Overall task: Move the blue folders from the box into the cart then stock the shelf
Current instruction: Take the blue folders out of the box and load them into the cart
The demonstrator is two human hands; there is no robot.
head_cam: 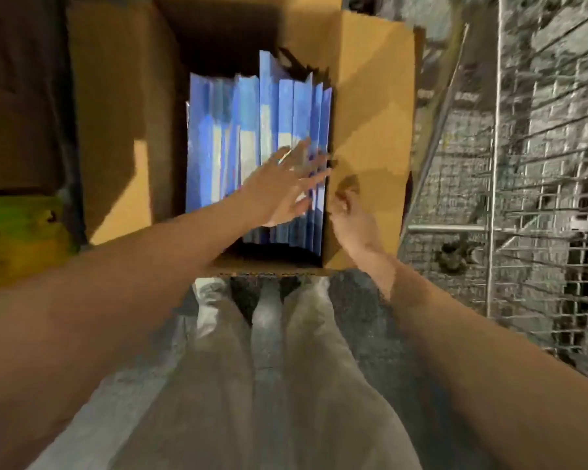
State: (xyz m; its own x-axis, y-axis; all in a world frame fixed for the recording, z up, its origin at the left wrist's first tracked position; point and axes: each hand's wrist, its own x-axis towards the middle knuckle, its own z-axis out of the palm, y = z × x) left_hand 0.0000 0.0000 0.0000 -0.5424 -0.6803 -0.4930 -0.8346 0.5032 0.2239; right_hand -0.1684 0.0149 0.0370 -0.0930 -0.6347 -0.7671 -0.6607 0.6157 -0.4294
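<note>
An open cardboard box (370, 106) stands on the floor in front of my legs. Several blue folders (252, 130) stand upright on edge inside it, packed toward its right wall. My left hand (286, 184) reaches over the folders with its fingers spread and straight, fingertips at the rightmost ones. My right hand (350, 212) hangs beside the box's right flap, near the folders' right edge; its fingers look loosely curled and blurred, and I cannot tell whether they touch anything. The wire cart (540, 164) stands to the right of the box.
A dark brown box or shelf side (17, 96) fills the upper left. A yellow-green package (17, 232) lies at the left edge. The floor (360, 310) is dark speckled carpet, and my light trousers (286, 368) fill the lower middle.
</note>
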